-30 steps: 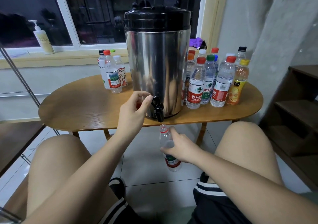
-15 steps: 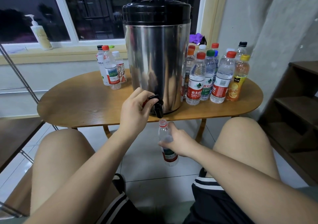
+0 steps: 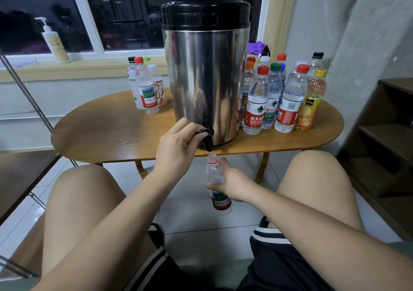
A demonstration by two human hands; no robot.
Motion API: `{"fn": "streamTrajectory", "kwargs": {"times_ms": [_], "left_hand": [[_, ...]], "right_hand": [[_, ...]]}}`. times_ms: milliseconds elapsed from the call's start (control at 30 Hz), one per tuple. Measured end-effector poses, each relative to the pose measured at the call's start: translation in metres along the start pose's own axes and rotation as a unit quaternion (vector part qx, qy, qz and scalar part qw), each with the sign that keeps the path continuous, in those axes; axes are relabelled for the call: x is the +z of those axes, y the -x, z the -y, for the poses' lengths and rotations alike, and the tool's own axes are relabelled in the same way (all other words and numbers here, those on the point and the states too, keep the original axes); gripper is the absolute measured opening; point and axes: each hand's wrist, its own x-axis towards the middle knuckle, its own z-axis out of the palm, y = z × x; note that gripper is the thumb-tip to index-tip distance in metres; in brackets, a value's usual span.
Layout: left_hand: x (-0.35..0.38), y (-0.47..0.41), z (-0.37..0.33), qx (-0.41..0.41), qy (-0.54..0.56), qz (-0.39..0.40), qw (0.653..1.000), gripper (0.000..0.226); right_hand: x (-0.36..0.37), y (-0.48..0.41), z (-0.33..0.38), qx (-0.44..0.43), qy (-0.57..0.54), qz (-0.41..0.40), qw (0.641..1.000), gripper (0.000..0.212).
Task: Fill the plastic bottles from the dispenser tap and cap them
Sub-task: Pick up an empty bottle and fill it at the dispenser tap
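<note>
left hand [image 3: 175, 144]: higher, fingers pinching | right hand [image 3: 233, 184]: lower, fingers curled

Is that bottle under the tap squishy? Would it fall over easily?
Probably squishy: the bottle is thin clear plastic with its cap off, so the right hand gripping it could dent it. It looks nearly empty, so likely light until the tap fills it. Tall and narrow, it would probably tip easily if stood down.

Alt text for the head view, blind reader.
Seated person's left hand grips the black tap lever of a steel dispenser while the right hand holds an uncapped plastic bottle beneath the spout. Capped bottles stand either side on the wooden table.
</note>
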Motion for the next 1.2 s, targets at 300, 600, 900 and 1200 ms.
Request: {"fn": "streamTrajectory", "kwargs": {"times_ms": [300, 600, 900, 1200], "left_hand": [[-0.0021, 0.0039, -0.0032, -0.032, 0.033, -0.005, 0.999, 0.02], [-0.004, 0.004, -0.0069, -0.063, 0.055, -0.004, 0.996, 0.023], [-0.004, 0.0035, -0.0082, -0.037, 0.051, -0.001, 0.998, 0.017], [-0.0057, 0.0083, -0.008, -0.008, 0.035, 0.009, 0.999, 0.022]], "right_hand": [[0.005, -0.0047, -0.002, 0.009, -0.016, -0.002, 1.0, 0.079], [0.0075, -0.0069, -0.0029, 0.008, -0.014, -0.003, 1.0, 0.081], [0.0062, -0.0071, -0.0033, 0.024, -0.023, 0.01, 0.999, 0.093], [0.0057, -0.0087, 0.0, 0.04, -0.038, 0.021, 0.998, 0.096]]}}
